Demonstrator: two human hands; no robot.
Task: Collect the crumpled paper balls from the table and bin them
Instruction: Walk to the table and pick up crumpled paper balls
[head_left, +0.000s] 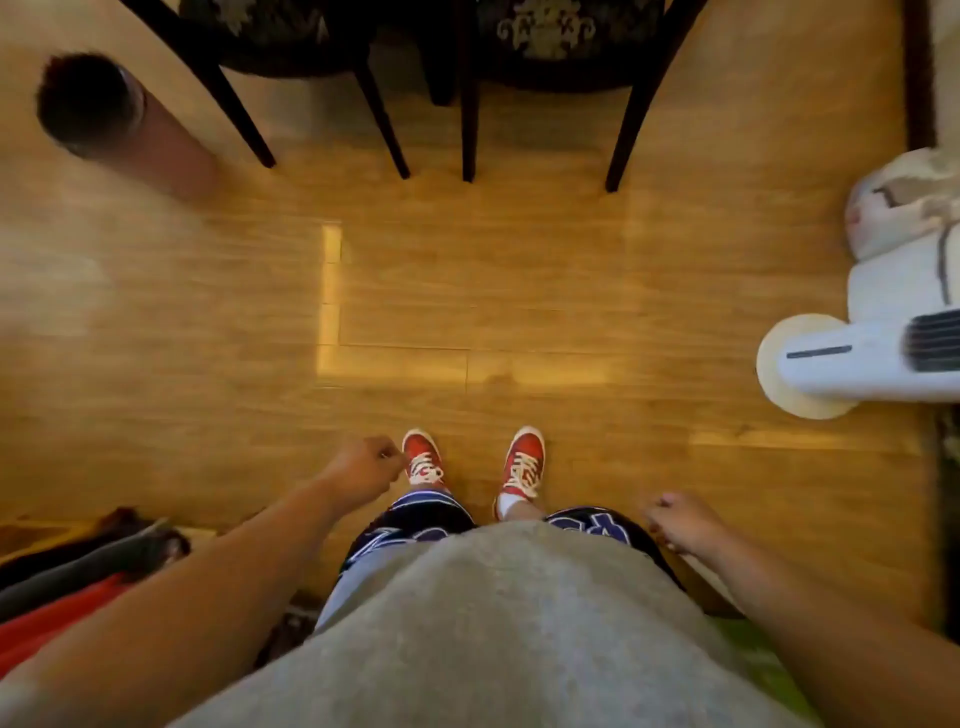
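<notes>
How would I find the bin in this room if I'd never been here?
Look along the wooden floor to the far left, left of the dark chair legs. The bin is a tall brownish-pink cylinder with a dark open mouth, the only round tube there.

Both bare arms hang down and forward past a grey-shirted torso (488, 623), seen from above. The left hand (363, 467) sits at about 7 o'clock of the view, its forearm running in from 8 o'clock, and its fingers (387, 454) are curled into a loose fist, whether around anything cannot be told. The right hand (680, 522) lies at about 5 o'clock, forearm entering from 4 o'clock, fingers bent inward, knuckles up.
</notes>
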